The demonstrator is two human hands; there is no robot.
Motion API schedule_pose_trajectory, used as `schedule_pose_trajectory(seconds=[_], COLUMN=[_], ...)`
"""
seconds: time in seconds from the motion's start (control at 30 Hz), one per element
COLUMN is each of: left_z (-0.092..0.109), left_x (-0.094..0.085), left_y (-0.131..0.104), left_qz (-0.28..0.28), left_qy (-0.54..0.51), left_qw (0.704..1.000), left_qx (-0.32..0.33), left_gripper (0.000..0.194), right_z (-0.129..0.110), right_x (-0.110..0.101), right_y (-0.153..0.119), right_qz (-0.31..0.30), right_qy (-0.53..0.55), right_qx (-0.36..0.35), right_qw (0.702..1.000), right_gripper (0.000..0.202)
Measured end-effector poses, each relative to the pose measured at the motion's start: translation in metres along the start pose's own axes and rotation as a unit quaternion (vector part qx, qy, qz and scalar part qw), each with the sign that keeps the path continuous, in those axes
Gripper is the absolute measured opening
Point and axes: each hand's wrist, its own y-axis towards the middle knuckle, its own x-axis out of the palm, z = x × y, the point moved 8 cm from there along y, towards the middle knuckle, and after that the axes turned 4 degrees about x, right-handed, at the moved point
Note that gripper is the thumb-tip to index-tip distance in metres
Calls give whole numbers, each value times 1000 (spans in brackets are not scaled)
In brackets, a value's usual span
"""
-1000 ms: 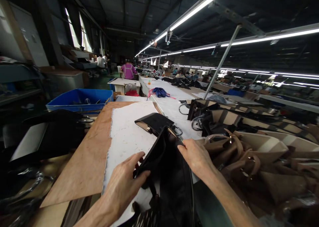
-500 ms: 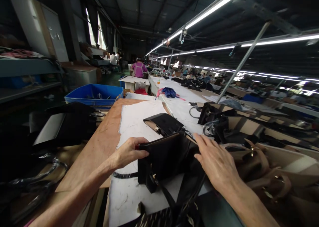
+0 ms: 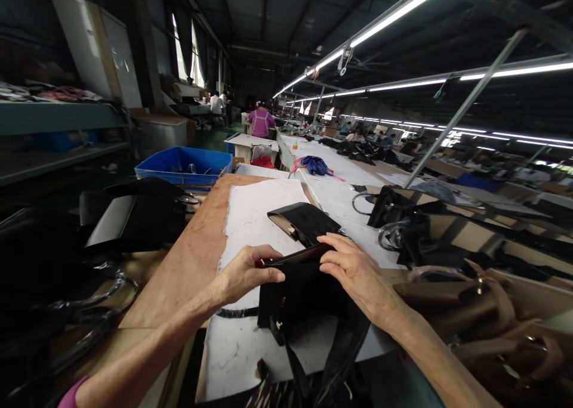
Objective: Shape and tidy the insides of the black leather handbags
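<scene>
Beneath the fingers (image 3: 272, 275) stretches a brown worktop (image 3: 199, 241). Right of the fingers spreads a crowded row of bags (image 3: 441, 303), brown ones nearest and black ones farther off; well left of them lies a group of dark bags (image 3: 147, 220). A white sheet (image 3: 255, 208) covers part of the worktop under and ahead of the fingers, and a blue bin (image 3: 179, 179) stands ahead and to their left. Between the two hands is the black bag (image 3: 308, 291), its mouth narrow along the top. Just beyond the fingers, a second black bag (image 3: 313, 217) lies on its side, pale lining showing. The left hand (image 3: 244, 274) pinches one end of the rim, thumb on the near side; the right hand (image 3: 353, 271) appears to pinch the other end. Below the left hand, a dark handle (image 3: 235, 312) curves outward and a small metal fitting (image 3: 279, 324) glints. Judging by these parts, the held bag looks largely made up; its rim is being handled, and what remains cannot be told.
</scene>
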Motion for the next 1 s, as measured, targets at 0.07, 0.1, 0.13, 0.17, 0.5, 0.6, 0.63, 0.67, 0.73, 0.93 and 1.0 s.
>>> schedule_pose_trajectory(seconds=[0.07, 0.1, 0.13, 0.17, 0.5, 0.6, 0.63, 0.67, 0.73, 0.93, 1.0], left_z=[6, 9, 12, 14, 19, 18, 16, 15, 13, 11, 16], left_x=[-1, -1, -1, 0, -1, -3, -3, -3, -3, -2, -1], left_y=[0, 0, 0, 1, 6, 5, 6, 6, 8, 13, 12], left_qz=[21, 31, 40, 47, 58, 70, 75, 79, 83, 85, 84], left_qy=[16, 28, 40, 49, 173, 171, 166, 160, 148, 149, 171], left_qw=[1000, 999, 998, 997, 981, 981, 982, 983, 985, 985, 982], left_qx=[10, 14, 18, 22, 71, 63, 58, 52, 39, 3, 5], left_gripper=[28, 27, 26, 26, 17, 15, 14, 14, 13, 15, 15], right_z=[2, 2, 1, -1, -8, -6, -6, -6, -6, -9, -9], right_x=[-3, -4, -6, -7, -6, -5, -4, -4, -3, 0, -2], right_y=[0, 0, 0, 1, 11, 12, 13, 13, 14, 18, 19], right_qz=[7, 11, 15, 20, 50, 52, 51, 51, 50, 62, 69], right_qy=[12, 12, 10, 5, -56, -67, -72, -78, -90, -133, -145], right_qx=[15, 19, 19, 16, -42, -28, -26, -25, -21, -18, -13], right_qw=[1000, 1000, 1000, 1000, 996, 996, 996, 995, 994, 989, 987], right_gripper=[17, 18, 18, 17, 13, 11, 10, 10, 8, 11, 10])
